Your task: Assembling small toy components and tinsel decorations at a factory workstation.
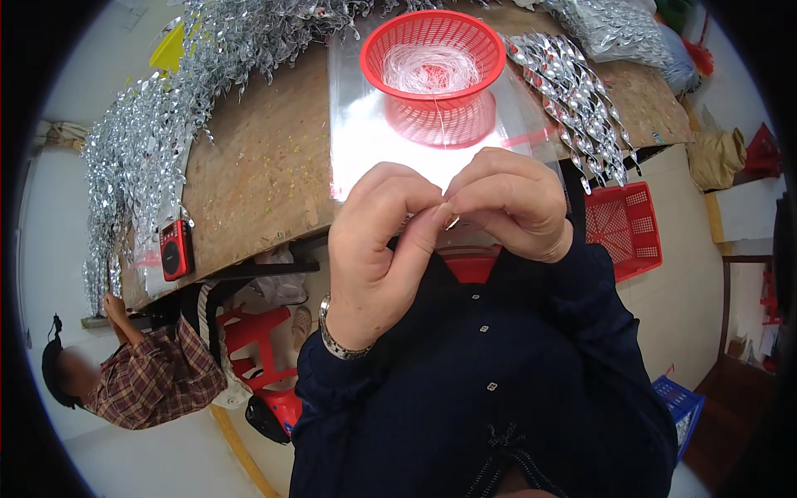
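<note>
In front of my chest, my left hand (374,245) and my right hand (516,203) meet, the thumbs and fingertips of both pinched together. Between the fingertips a small silver piece (452,222) glints; the fingers cover most of it. A red plastic basket (378,46) stands on the table just beyond my hands, with a loose coil of clear-white thread (432,68) inside. From the coil a thin thread hangs over the near rim and runs toward my fingers; its end is hidden. Under the basket lie clear plastic bags (353,137).
Silver twisted strands (573,91) hang over the table edge at right, and a silver tinsel heap (149,141) covers the left. A red radio (175,251) sits near the edge. A red crate (621,232) is at right. At lower left sits a person (162,378) in plaid.
</note>
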